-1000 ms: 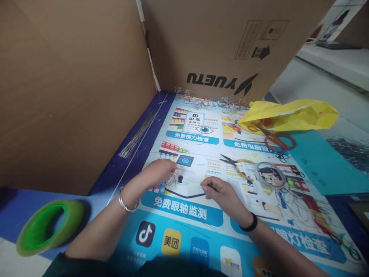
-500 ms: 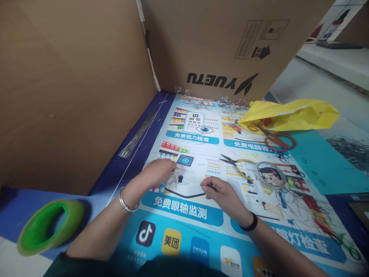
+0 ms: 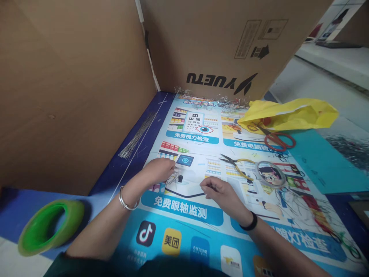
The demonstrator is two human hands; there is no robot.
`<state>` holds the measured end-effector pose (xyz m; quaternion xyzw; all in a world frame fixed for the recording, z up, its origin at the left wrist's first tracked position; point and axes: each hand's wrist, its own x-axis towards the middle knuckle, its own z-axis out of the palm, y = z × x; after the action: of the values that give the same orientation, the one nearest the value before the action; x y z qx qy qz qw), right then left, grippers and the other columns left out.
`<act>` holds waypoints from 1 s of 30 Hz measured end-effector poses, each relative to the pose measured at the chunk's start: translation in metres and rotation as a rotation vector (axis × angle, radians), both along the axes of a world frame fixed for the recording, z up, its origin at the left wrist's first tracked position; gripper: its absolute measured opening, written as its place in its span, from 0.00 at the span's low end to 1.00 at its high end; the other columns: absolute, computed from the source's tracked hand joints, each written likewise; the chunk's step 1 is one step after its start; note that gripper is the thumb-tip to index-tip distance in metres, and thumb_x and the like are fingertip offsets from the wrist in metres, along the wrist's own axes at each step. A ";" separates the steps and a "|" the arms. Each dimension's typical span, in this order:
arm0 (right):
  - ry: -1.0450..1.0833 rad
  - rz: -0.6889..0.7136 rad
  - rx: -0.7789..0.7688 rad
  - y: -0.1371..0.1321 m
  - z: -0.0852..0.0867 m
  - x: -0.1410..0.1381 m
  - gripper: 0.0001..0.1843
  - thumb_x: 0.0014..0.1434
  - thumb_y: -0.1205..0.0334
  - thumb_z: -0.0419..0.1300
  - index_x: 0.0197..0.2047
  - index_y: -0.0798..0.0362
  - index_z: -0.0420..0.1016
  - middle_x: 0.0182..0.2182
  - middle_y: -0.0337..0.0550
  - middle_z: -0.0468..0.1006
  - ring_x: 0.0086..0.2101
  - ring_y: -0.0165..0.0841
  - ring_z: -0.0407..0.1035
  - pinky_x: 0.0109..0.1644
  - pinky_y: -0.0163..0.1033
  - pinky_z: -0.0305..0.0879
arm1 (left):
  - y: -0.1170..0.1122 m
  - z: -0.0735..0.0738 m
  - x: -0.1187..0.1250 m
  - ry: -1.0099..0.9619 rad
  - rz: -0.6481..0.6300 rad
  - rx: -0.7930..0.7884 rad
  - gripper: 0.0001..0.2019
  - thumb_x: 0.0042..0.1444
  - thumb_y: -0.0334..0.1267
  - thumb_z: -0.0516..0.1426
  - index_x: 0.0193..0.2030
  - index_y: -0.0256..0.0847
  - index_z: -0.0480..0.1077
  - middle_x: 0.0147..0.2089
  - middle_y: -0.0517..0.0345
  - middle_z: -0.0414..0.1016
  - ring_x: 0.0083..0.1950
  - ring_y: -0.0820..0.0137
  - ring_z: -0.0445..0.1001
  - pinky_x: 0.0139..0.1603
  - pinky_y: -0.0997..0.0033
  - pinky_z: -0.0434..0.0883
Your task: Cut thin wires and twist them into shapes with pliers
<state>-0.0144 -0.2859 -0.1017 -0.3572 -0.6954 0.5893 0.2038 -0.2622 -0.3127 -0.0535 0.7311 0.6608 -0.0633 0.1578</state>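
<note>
My left hand (image 3: 158,171), a silver bangle on its wrist, lies knuckles-up on a printed poster (image 3: 201,227) with its fingers closed over a small bunch of thin wires (image 3: 173,179). About a hand's width to the right, my right hand (image 3: 220,193), with a black band on the wrist, is pinched shut; what it pinches is too small to make out. Both hands rest on the poster. Yellow-handled pliers (image 3: 236,164) lie just beyond my right hand.
A green tape roll (image 3: 47,226) sits at the lower left. A clear tape roll (image 3: 271,174) lies beside the pliers. Red scissors (image 3: 277,140) and a yellow bag (image 3: 288,114) are at the right. Straight wires (image 3: 137,135) lie by the cardboard walls (image 3: 72,84).
</note>
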 end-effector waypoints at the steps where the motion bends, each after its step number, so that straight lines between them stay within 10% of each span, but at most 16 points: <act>1: 0.003 0.000 -0.001 0.000 0.000 0.000 0.07 0.57 0.58 0.55 0.35 0.52 0.70 0.31 0.38 0.71 0.28 0.28 0.66 0.31 0.34 0.67 | 0.000 0.000 0.000 0.000 -0.002 -0.001 0.12 0.56 0.38 0.47 0.32 0.40 0.70 0.36 0.50 0.76 0.38 0.62 0.73 0.33 0.68 0.64; 30: 0.003 0.012 -0.003 0.000 -0.001 0.001 0.08 0.57 0.57 0.55 0.35 0.52 0.70 0.31 0.39 0.71 0.29 0.28 0.66 0.31 0.33 0.68 | 0.003 -0.004 -0.008 -0.098 -0.033 0.003 0.11 0.56 0.44 0.49 0.31 0.41 0.67 0.33 0.56 0.74 0.32 0.67 0.70 0.27 0.72 0.57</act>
<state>-0.0130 -0.2860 -0.1028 -0.3524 -0.6963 0.5922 0.2007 -0.2700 -0.3099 -0.0580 0.7442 0.6403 -0.0291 0.1879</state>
